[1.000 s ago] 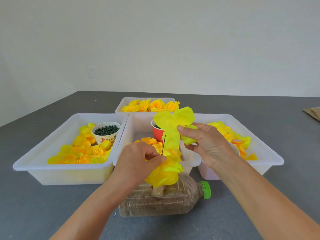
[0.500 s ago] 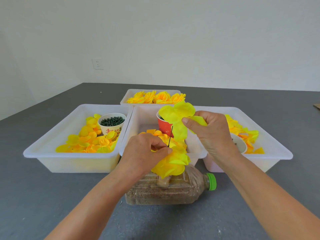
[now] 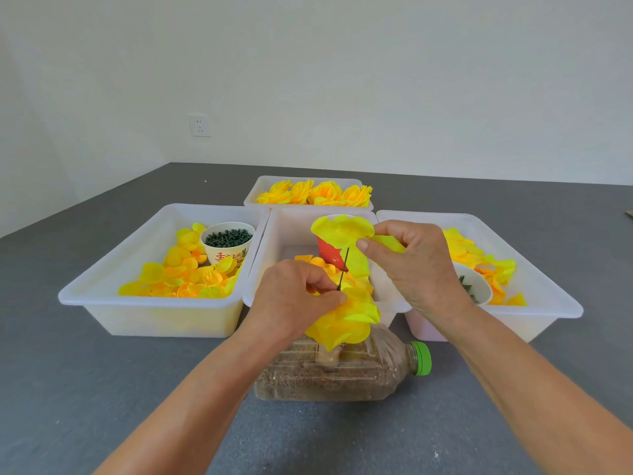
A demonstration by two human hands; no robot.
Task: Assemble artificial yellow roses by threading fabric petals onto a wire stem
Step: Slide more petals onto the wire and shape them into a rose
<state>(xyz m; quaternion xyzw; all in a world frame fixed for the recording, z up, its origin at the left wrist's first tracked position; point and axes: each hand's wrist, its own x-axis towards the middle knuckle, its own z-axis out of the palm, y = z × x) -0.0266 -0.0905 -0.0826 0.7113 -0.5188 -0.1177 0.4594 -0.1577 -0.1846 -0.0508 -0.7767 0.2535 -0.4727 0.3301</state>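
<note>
Wire stem (image 3: 343, 271) held upright over sand-filled bottle (image 3: 342, 371), pinched by left hand (image 3: 294, 299) above stacked petals (image 3: 346, 320). Loose petal layer (image 3: 342, 231) pinched by right hand (image 3: 411, 262) over middle bin (image 3: 284, 234). Hands apart.

You face a grey table (image 3: 102, 389) set against a plain white wall (image 3: 376, 80), where a white socket (image 3: 199, 125) sits at far left. Near you, a clear plastic bottle (image 3: 342, 371) lies on its side, filled with brownish grains, its green cap (image 3: 422, 358) pointing right. At the table's far right edge you can just catch a scrap of brown cardboard (image 3: 629, 214), too cropped to identify further.
</note>
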